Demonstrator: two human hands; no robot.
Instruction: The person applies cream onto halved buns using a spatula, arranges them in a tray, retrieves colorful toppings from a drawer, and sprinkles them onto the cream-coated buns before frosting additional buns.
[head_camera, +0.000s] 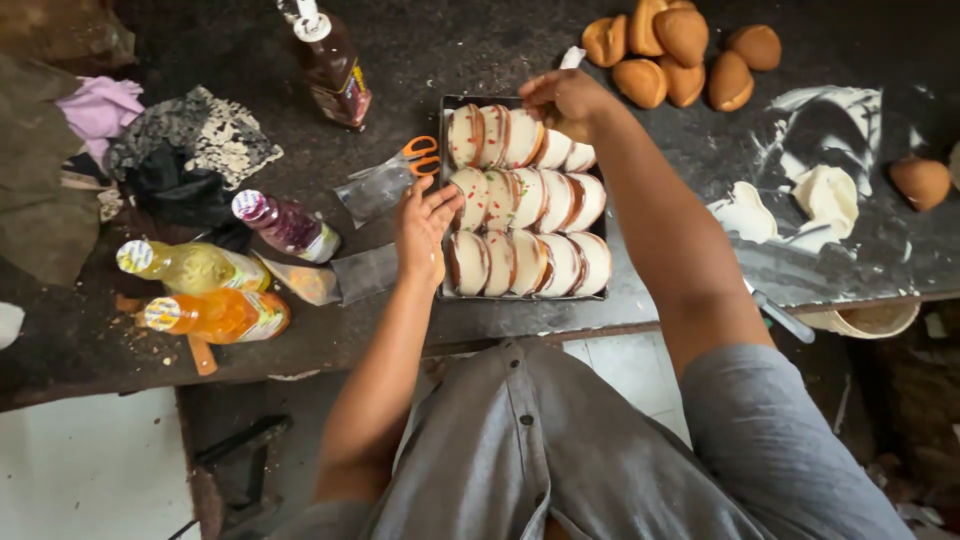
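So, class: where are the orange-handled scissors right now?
In the head view, the scissors lie on the dark table, just left of the tray, above the left hand.

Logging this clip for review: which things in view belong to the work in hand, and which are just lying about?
In use:
tray of cream-filled buns
left hand at the tray's edge
right hand over the top row
plain buns
cream smear

Lying about:
scissors
bottles
dark bottle
cloths
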